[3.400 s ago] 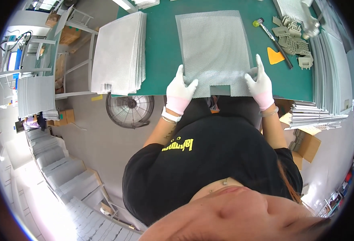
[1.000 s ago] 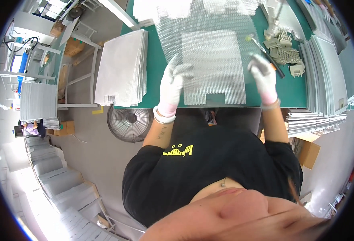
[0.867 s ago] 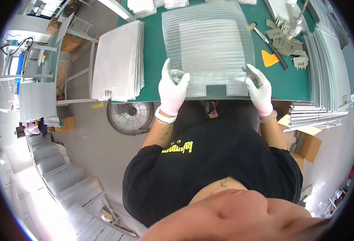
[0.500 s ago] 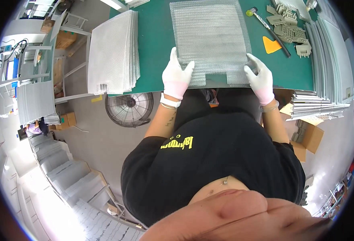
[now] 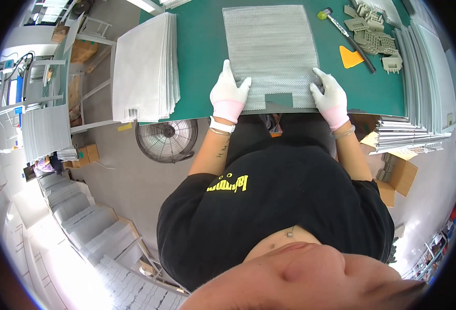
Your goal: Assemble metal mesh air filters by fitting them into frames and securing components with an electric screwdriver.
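Along the near edge of the tabletop [image 5: 199, 67]: notched mesh sheet [image 5: 272, 51], long axis near to far, between left hand [image 5: 230, 93] and right hand [image 5: 331, 97]; both spread, at its side edges, neither clearly nearer.

Gloved fingers [image 5: 227, 72] flank a silvery mesh sheet [image 5: 272, 54] (notched at its near edge) on a green table [image 5: 199, 46].

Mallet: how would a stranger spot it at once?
On the green table, look right of the central mesh. The mallet lies aslant there, between the mesh and the pile of grey parts. Its long black handle and yellow-green-tipped head set it apart from the flat orange piece beside it.
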Action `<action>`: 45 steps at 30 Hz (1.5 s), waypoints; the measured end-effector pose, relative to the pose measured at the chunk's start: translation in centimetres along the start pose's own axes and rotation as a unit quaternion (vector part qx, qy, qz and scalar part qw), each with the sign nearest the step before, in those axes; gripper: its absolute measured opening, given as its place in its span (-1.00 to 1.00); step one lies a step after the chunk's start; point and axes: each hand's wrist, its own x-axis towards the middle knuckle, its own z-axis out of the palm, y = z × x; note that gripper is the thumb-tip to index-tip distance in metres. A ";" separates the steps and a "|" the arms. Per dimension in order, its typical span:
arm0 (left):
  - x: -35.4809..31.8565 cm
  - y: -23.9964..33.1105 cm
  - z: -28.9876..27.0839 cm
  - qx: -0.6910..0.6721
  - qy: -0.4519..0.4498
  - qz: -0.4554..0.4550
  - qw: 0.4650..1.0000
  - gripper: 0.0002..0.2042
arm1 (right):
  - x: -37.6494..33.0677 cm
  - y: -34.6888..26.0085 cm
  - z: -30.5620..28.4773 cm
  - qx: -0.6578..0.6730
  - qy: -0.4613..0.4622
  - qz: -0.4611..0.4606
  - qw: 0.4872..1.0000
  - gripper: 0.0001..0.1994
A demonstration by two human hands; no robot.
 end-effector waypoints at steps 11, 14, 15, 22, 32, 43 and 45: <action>2.2 2.1 -3.2 0.078 -0.075 -0.047 0.993 -0.16 | 0.9 -0.4 -0.9 -0.117 -0.046 -0.002 0.992 -0.57; 3.8 1.8 -4.8 0.013 0.086 0.189 0.978 -0.14 | 1.3 -0.4 -1.8 -0.119 -0.059 -0.030 0.991 -0.55; 4.9 2.2 -6.6 -0.091 0.134 0.226 0.961 -0.15 | 1.5 -0.3 -2.0 -0.096 -0.056 -0.058 0.992 -0.55; 1.7 11.9 -21.7 -0.614 0.120 0.345 0.699 -0.54 | 4.9 -4.5 -5.7 0.075 0.054 -0.176 0.980 -0.62; -2.4 10.0 -27.0 -0.566 0.332 0.342 0.673 -0.71 | 18.5 -9.1 0.5 0.002 0.066 -0.263 0.963 -0.72; -2.6 7.0 -30.6 -0.482 0.536 0.310 0.620 -0.89 | 33.2 -16.1 3.3 -0.303 0.063 -0.258 0.915 -0.79; -3.2 6.9 -31.3 -0.472 0.531 0.343 0.614 -0.85 | 34.5 -17.2 3.6 -0.307 0.068 -0.259 0.913 -0.80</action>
